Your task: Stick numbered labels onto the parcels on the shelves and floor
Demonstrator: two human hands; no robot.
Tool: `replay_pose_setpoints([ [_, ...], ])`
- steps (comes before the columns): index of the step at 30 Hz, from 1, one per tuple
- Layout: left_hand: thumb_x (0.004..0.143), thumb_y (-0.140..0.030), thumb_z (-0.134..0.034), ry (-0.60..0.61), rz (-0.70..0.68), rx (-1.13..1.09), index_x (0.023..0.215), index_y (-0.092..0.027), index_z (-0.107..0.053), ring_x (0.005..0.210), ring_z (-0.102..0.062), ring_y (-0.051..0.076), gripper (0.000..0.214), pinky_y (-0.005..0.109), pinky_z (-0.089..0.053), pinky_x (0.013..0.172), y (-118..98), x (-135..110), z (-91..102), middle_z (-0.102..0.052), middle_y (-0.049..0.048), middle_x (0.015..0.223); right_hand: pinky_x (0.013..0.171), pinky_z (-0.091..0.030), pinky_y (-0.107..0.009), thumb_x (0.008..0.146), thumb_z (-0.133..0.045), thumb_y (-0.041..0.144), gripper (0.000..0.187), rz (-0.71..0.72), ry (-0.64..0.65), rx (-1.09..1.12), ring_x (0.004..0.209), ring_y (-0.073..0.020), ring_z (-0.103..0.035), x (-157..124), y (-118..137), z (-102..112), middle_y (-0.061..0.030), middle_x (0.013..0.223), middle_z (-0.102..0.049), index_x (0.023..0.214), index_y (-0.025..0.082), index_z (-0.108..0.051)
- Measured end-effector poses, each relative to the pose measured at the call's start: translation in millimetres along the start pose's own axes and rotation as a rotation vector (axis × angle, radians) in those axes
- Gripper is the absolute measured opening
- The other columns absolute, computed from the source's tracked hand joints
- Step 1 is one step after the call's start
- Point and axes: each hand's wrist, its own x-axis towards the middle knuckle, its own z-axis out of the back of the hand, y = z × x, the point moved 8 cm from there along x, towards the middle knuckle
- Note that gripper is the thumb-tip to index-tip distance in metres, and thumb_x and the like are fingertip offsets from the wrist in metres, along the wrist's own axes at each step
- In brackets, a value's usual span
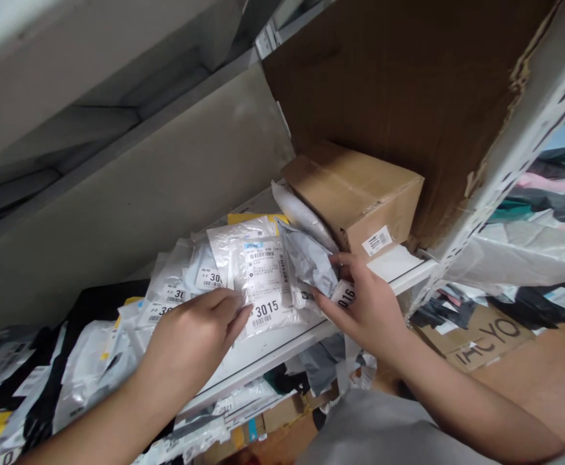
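Observation:
A clear-wrapped white plastic mailer bag (265,278) with a label reading 3015 stands among similar bags on the shelf. My left hand (202,329) pinches its lower left edge, thumb and fingers closed. To the right, my right hand (364,300) has its thumb and fingers around the edge of a grey mailer bag (311,258). A label ending in 016 (346,295) shows between those fingers. Left of the 3015 bag, more white mailer bags (166,281) lean in a row, their labels partly covered by my left hand and by each other.
A cardboard box (359,190) sits at the shelf's right end, against a brown cardboard panel (389,84). A perforated white post (505,181) rises on the right. Below is a lower shelf with more bags (243,397). Further parcels (538,252) lie beyond the post.

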Motion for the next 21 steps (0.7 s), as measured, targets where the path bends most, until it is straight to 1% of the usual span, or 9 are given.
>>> replay_pose_setpoints([
  [3, 0.097, -0.042, -0.041, -0.011, 0.019, -0.026, 0.097, -0.019, -0.068, 0.082, -0.069, 0.026, 0.035, 0.043, -0.057, 0.072, -1.5, -2.4, 1.9, -0.07, 0.0104, 0.099, 0.063, -0.048, -0.031, 0.081, -0.063, 0.041, 0.046, 0.0, 0.003, -0.003, 0.077, -0.0233, -0.067, -0.4, -0.3, -0.9, -0.0091, 0.094, -0.069, 0.118, 0.019, -0.048],
  [5, 0.094, -0.048, -0.045, -0.048, 0.0, -0.079, 0.113, -0.019, -0.064, 0.103, -0.065, 0.031, 0.04, 0.047, -0.055, 0.083, -5.0, 0.5, 7.4, -0.065, 0.014, 0.118, 0.065, -0.049, -0.031, 0.082, -0.064, 0.041, 0.046, 0.001, 0.003, -0.004, 0.08, -0.0239, -0.068, -1.2, -0.5, -0.8, -0.0093, 0.096, -0.068, 0.119, 0.019, -0.048],
  [8, 0.077, -0.067, -0.06, -0.008, -0.142, -0.159, 0.137, -0.025, -0.05, 0.14, -0.027, 0.044, 0.073, 0.062, -0.037, 0.105, -16.7, 15.9, 7.8, -0.035, 0.0144, 0.152, 0.072, -0.053, -0.034, 0.077, -0.069, 0.047, 0.058, 0.036, 0.011, 0.017, 0.087, -0.0255, -0.068, -3.8, 1.4, -0.4, -0.0107, 0.105, -0.067, 0.122, 0.019, -0.045],
  [10, 0.064, -0.075, -0.066, 0.087, -0.251, -0.182, 0.141, -0.028, -0.045, 0.145, -0.005, 0.047, 0.092, 0.069, -0.021, 0.111, -23.7, 30.7, -0.1, -0.019, 0.0126, 0.16, 0.073, -0.055, -0.037, 0.07, -0.076, 0.054, 0.075, 0.076, 0.049, 0.002, 0.091, -0.0279, -0.067, -7.1, 3.8, -2.9, -0.013, 0.112, -0.063, 0.128, 0.019, -0.042],
  [12, 0.057, -0.076, -0.069, 0.161, -0.309, -0.179, 0.141, -0.022, -0.045, 0.146, 0.001, 0.047, 0.103, 0.067, -0.012, 0.113, -26.0, 46.7, -8.3, -0.016, 0.0163, 0.16, 0.071, -0.056, -0.039, 0.069, -0.077, 0.053, 0.084, 0.134, 0.113, -0.063, 0.091, -0.0293, -0.066, -11.6, 7.4, -8.4, -0.0144, 0.116, -0.059, 0.135, 0.019, -0.038],
  [14, 0.052, -0.073, -0.072, 0.217, -0.308, -0.151, 0.138, -0.013, -0.048, 0.145, -0.001, 0.048, 0.108, 0.065, -0.011, 0.114, -25.0, 61.8, -15.0, -0.021, 0.0231, 0.157, 0.066, -0.057, -0.038, 0.078, -0.072, 0.042, 0.073, 0.201, 0.183, -0.152, 0.087, -0.0277, -0.067, -16.1, 11.5, -15.5, -0.0133, 0.112, -0.058, 0.139, 0.021, -0.038],
  [16, 0.05, -0.069, -0.074, 0.268, -0.287, -0.117, 0.132, -0.008, -0.053, 0.142, -0.012, 0.051, 0.105, 0.063, -0.017, 0.113, -24.6, 73.8, -19.2, -0.03, 0.028, 0.152, 0.064, -0.057, -0.036, 0.085, -0.063, 0.029, 0.059, 0.249, 0.233, -0.213, 0.083, -0.0249, -0.067, -18.4, 14.7, -21.1, -0.0115, 0.108, -0.057, 0.139, 0.022, -0.041],
  [19, 0.053, -0.067, -0.072, 0.302, -0.276, -0.08, 0.122, -0.007, -0.06, 0.13, -0.037, 0.05, 0.093, 0.056, -0.033, 0.106, -27.1, 86.0, -20.7, -0.044, 0.0288, 0.141, 0.067, -0.057, -0.036, 0.087, -0.059, 0.024, 0.052, 0.211, 0.234, -0.232, 0.083, -0.0238, -0.067, -13.0, 13.6, -21.9, -0.0107, 0.109, -0.057, 0.138, 0.022, -0.045],
  [21, 0.054, -0.068, -0.072, 0.3, -0.261, -0.07, 0.123, -0.008, -0.06, 0.124, -0.044, 0.046, 0.093, 0.052, -0.038, 0.102, -26.4, 91.4, -22.7, -0.048, 0.0275, 0.137, 0.068, -0.058, -0.037, 0.086, -0.06, 0.027, 0.056, 0.153, 0.222, -0.239, 0.085, -0.025, -0.067, -6.8, 10.0, -20.0, -0.0115, 0.113, -0.056, 0.139, 0.022, -0.044],
])
